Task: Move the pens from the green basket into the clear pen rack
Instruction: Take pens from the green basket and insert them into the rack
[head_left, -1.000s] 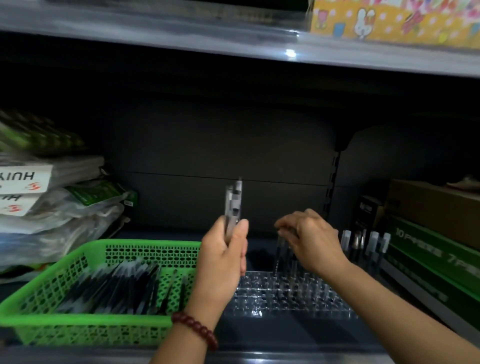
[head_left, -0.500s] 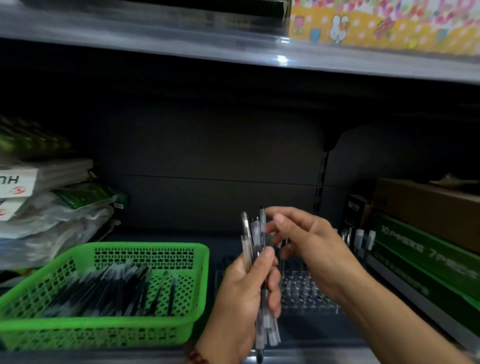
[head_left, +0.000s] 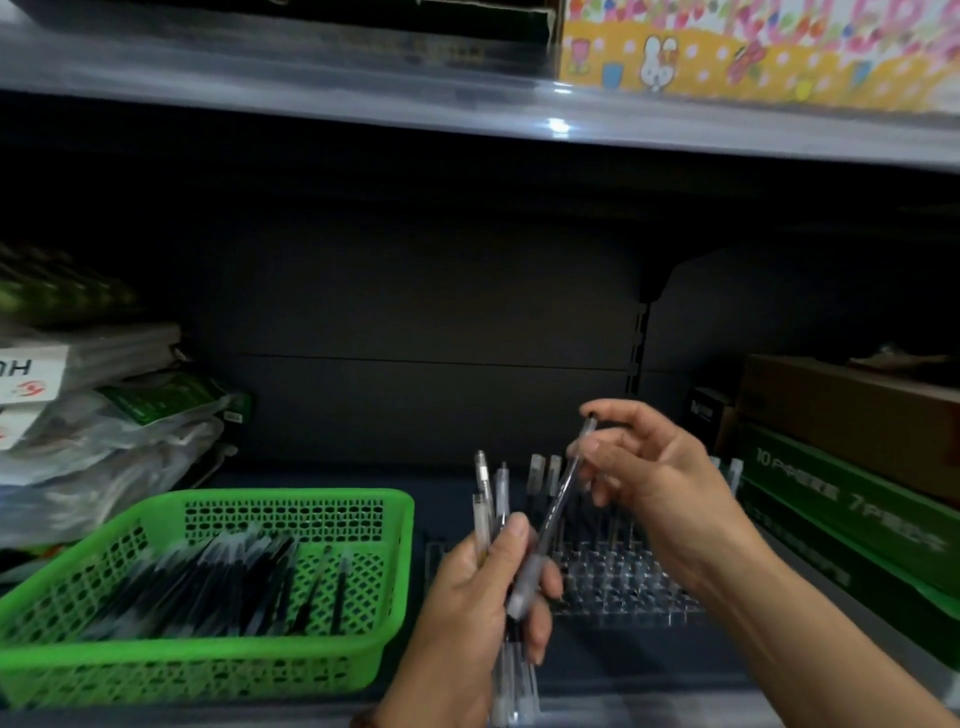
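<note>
Left hand (head_left: 483, 597), lower centre, gripped an upright bundle of pens (head_left: 487, 499). Right hand (head_left: 649, 478) pinched one pen (head_left: 557, 506) near its top end, with the lower end across the left fingers. Loose pens (head_left: 218, 587) lay in the green basket (head_left: 291, 496), lower left. The clear rack (head_left: 618, 587) sat behind the hands, a few pens standing in it. My read: light, stiff, slick plastic barrels. A mid-barrel pinch would steer the tip into a hole better.

1. To your left, plastic-wrapped packs (head_left: 78, 415) lie stacked.
2. To your right, a brown carton (head_left: 841, 410) sits on green boxes (head_left: 852, 519).
3. Above you, a rabbit-printed box (head_left: 753, 47) stands on the upper shelf (head_left: 311, 88).
</note>
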